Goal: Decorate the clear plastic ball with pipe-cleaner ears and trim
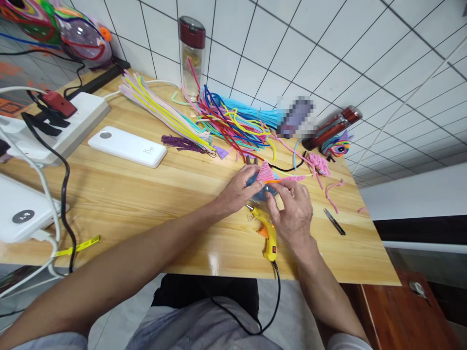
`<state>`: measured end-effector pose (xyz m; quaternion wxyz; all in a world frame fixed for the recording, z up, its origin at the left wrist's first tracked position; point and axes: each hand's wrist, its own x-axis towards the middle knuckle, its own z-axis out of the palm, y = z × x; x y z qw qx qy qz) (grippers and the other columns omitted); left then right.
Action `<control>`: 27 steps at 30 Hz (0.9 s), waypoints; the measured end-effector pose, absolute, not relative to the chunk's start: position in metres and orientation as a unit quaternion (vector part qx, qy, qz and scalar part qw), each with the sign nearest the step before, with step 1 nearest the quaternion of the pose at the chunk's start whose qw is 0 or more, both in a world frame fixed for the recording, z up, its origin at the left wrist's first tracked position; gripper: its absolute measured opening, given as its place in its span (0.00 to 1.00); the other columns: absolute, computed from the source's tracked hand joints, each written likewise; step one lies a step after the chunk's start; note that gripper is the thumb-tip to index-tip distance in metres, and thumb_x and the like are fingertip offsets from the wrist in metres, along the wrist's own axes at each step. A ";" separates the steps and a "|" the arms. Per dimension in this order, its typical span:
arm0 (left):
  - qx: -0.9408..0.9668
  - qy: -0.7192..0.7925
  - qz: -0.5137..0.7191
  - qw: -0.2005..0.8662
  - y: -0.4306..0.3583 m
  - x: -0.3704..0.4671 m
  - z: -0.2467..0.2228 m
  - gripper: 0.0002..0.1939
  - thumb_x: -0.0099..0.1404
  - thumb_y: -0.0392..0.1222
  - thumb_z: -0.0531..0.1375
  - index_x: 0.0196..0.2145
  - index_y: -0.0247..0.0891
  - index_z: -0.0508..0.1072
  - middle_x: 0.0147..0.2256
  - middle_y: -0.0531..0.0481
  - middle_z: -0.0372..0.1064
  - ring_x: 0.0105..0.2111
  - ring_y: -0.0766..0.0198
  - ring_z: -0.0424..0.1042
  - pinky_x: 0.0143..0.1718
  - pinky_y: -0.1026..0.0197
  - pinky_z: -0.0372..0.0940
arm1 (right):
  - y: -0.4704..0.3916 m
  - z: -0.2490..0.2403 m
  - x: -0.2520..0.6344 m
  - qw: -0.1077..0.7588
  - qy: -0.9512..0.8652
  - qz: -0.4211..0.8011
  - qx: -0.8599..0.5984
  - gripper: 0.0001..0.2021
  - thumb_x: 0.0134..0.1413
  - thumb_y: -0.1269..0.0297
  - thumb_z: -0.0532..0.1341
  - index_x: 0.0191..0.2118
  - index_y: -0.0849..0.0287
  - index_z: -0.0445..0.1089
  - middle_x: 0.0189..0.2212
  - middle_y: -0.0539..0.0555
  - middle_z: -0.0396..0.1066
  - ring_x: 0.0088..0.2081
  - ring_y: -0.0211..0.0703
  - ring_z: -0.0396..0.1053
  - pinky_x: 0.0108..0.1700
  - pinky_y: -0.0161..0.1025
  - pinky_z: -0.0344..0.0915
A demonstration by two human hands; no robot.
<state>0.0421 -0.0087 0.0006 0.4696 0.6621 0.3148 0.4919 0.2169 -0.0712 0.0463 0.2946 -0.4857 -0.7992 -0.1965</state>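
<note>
Near the middle of the wooden table, my left hand [241, 188] grips the left side of a clear bluish plastic piece [260, 194] with a pink ribbed triangle [265, 172] on top. From the right, my right hand [293, 209] pinches an orange strip [273, 181] lying across that piece; its thumb rests by the clear plastic. The fingertips of both hands nearly meet. Just below them lies a yellow glue gun [269, 236], its nozzle pointing up and left, touched by neither hand.
Colourful fuzzy stems [233, 119] are heaped behind my hands, near a lidded bottle [191, 63] and a red flask [333, 127]. Small snips [334, 222] lie right. A white power bank [127, 147] and a power strip [69, 127] with cables are left.
</note>
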 end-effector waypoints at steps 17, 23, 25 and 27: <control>0.669 0.312 0.489 0.465 -0.010 0.041 0.000 0.13 0.72 0.42 0.57 0.51 0.36 0.73 0.59 0.39 0.71 0.61 0.54 0.69 0.68 0.50 0.62 | -0.070 0.046 0.218 0.290 -0.811 -0.183 -0.475 0.11 0.69 0.66 0.63 0.54 0.56 0.75 0.43 0.60 0.76 0.44 0.51 0.72 0.47 0.48 0.70; 0.672 0.306 0.488 0.466 -0.011 0.041 0.003 0.12 0.73 0.42 0.57 0.50 0.36 0.74 0.57 0.39 0.72 0.60 0.54 0.70 0.68 0.50 0.62 | -0.070 0.045 0.218 0.298 -0.813 -0.187 -0.464 0.13 0.68 0.68 0.62 0.56 0.55 0.75 0.42 0.59 0.77 0.42 0.51 0.72 0.44 0.47 0.70; 0.673 0.306 0.487 0.466 -0.010 0.041 0.003 0.12 0.73 0.43 0.57 0.50 0.36 0.75 0.57 0.40 0.73 0.60 0.54 0.69 0.68 0.50 0.62 | -0.071 0.045 0.218 0.296 -0.814 -0.196 -0.461 0.13 0.69 0.69 0.62 0.56 0.55 0.75 0.42 0.60 0.77 0.42 0.50 0.72 0.44 0.47 0.70; 0.671 0.306 0.486 0.469 -0.010 0.040 0.002 0.14 0.73 0.43 0.57 0.51 0.37 0.75 0.58 0.40 0.73 0.61 0.53 0.69 0.69 0.49 0.62 | -0.071 0.044 0.218 0.293 -0.812 -0.199 -0.465 0.13 0.69 0.68 0.62 0.56 0.55 0.75 0.42 0.59 0.77 0.42 0.50 0.72 0.44 0.47 0.70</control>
